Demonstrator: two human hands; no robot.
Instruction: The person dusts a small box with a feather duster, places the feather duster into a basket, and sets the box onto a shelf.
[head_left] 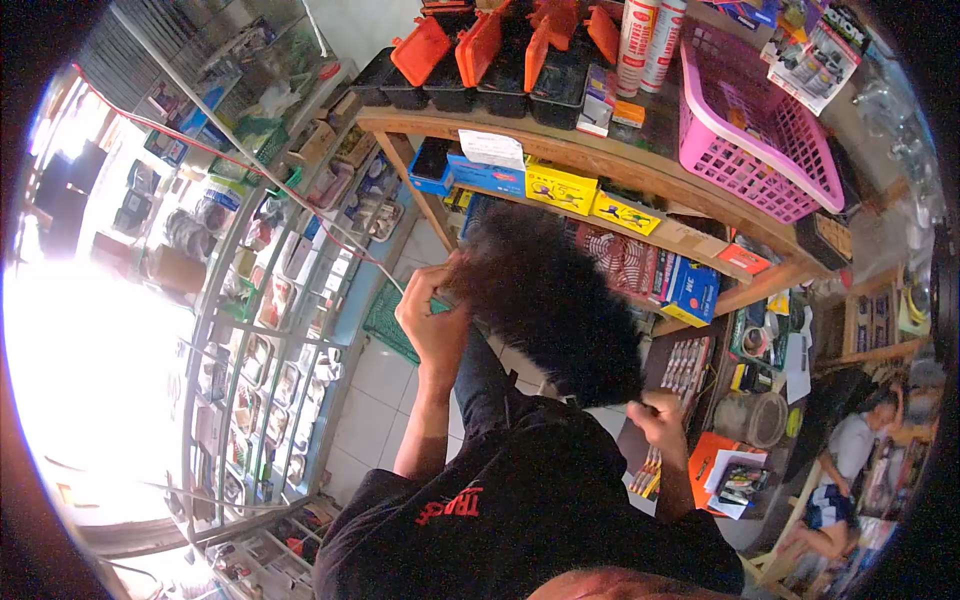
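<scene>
A fluffy black feather duster (pixel 550 300), brownish at its upper left end, stretches between my two hands in front of my body. My left hand (pixel 432 315) is closed on that brownish end, with the fingers pinched together. At the lower right end, my right hand (pixel 660 418) is curled into a fist against the duster. The handle is hidden from view. Behind the duster, yellow boxes (pixel 560 188) and a blue box (pixel 692 290) stand on the wooden shelf (pixel 600 140).
Black bins with orange lids (pixel 480 45), sealant tubes (pixel 640 45) and a pink basket (pixel 760 130) stand on top. A glass display rack (pixel 250 330) lines the left. A green crate (pixel 392 320) lies on the tiled floor. Another person (pixel 845 460) sits at the far right.
</scene>
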